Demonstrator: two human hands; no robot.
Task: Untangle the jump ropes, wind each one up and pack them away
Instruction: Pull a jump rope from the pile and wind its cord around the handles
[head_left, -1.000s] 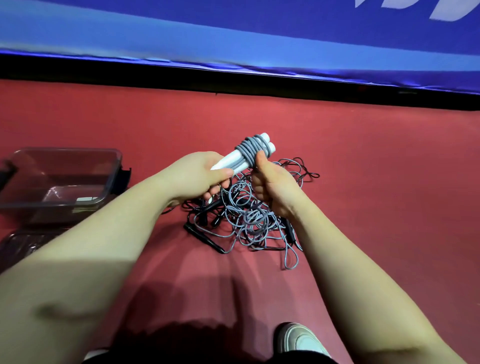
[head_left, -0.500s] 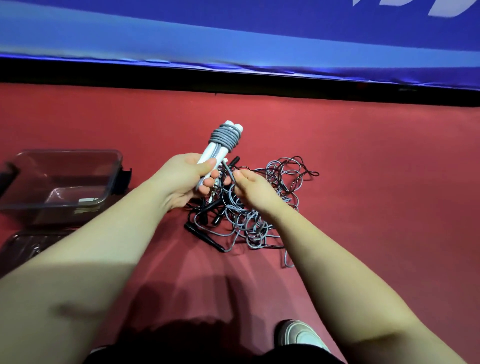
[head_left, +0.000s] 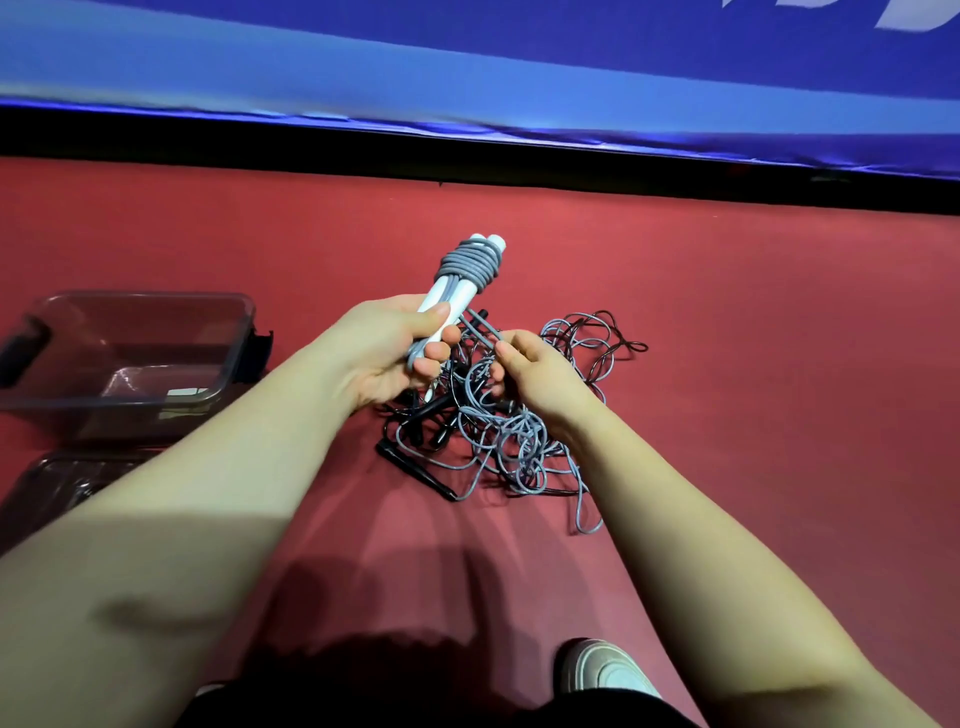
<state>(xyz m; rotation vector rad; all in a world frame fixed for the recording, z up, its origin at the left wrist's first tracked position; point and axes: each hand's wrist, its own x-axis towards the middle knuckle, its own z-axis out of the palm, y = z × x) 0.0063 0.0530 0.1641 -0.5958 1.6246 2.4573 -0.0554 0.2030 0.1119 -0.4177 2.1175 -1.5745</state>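
Note:
My left hand (head_left: 384, 353) grips the two white handles of a jump rope (head_left: 462, 283), held upright together, with grey cord wound in several turns near their tops. My right hand (head_left: 535, 371) pinches the loose grey cord end (head_left: 480, 330) that runs down from the winding. Under both hands a tangled pile of grey and black ropes (head_left: 509, 431) lies on the red floor, and a black handle (head_left: 415, 470) sticks out at its near left.
An open clear plastic box (head_left: 130, 364) stands on the floor to the left, with its lid (head_left: 57, 486) lying in front of it. A blue padded barrier (head_left: 467, 78) runs across the back. My shoe (head_left: 602, 670) shows at the bottom.
The handle bundle tipped from slanting right to nearly upright. My right hand left the winding, dropped lower and now pinches the loose cord end.

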